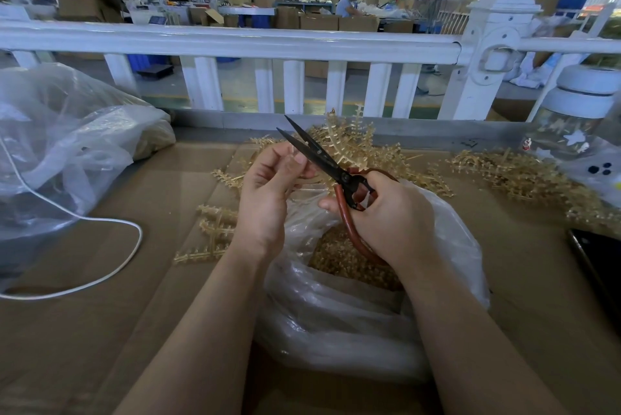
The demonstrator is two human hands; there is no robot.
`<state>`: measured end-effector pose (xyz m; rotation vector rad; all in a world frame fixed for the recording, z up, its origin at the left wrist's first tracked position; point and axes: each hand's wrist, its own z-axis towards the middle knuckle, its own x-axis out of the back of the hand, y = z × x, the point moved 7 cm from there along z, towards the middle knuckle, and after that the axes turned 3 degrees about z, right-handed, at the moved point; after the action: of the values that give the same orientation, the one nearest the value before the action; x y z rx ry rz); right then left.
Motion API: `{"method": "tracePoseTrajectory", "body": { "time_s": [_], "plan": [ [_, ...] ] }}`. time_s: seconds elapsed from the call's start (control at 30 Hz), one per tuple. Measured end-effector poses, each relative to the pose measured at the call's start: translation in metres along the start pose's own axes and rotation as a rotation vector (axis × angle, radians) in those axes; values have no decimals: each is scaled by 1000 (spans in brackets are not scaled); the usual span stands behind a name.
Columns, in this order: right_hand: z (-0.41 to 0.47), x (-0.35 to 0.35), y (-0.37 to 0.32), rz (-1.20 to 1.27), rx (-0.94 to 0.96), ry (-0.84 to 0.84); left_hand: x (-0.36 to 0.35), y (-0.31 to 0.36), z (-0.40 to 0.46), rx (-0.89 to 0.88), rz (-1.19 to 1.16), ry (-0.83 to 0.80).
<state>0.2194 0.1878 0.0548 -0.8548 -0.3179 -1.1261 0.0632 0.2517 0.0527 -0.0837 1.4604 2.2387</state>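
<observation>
The right hand [389, 216] is gripping the scissors [322, 155], its fingers curling through and around the reddish-brown handle loops, with the dark blades pointing toward 11 o'clock and standing slightly parted at the tips. The left hand [268, 186] is pinching the base of an amber plastic sprue [349, 142] between curled fingertips and thumb, just beside the blades near the pivot; the sprue is fanning up toward 1 o'clock behind the scissors. I cannot tell whether the blades are touching the sprue. Both hands are hovering over the mouth of an open clear plastic bag [336, 313], which is sitting at 6 o'clock from them and holding a heap of small cut pieces [339, 256]. The cardboard-covered bench [100, 313] is carrying loose sprues [215, 226] just beside the bag at 9 o'clock and a larger sprue pile [524, 176] at 3 o'clock. A big crumpled plastic bag [67, 132] is filling the 10 o'clock corner, and a white cable [100, 223] is looping across the bench below it. A white railing [235, 41] is bounding the far edge at 12 o'clock, close behind the sprue. A jar with a white lid [578, 119] is standing at 2 o'clock, and a dark phone [598, 263] is lying at the 4 o'clock edge. Bare cardboard is showing between the cable and the left forearm.
</observation>
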Motion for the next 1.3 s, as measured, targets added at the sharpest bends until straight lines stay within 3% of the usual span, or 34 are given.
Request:
{"method": "tracePoseTrajectory", "body": {
  "time_s": [0.53,1.0,1.3],
  "plan": [
    [-1,-1,-1,-4,42,-6,-10,5,-1,-88,47,-115],
    [-1,-1,0,13,27,17,-6,0,0,-16,12,-71],
    [0,-5,10,9,-96,-3,-3,2,-1,-43,22,12]
  ]
}}
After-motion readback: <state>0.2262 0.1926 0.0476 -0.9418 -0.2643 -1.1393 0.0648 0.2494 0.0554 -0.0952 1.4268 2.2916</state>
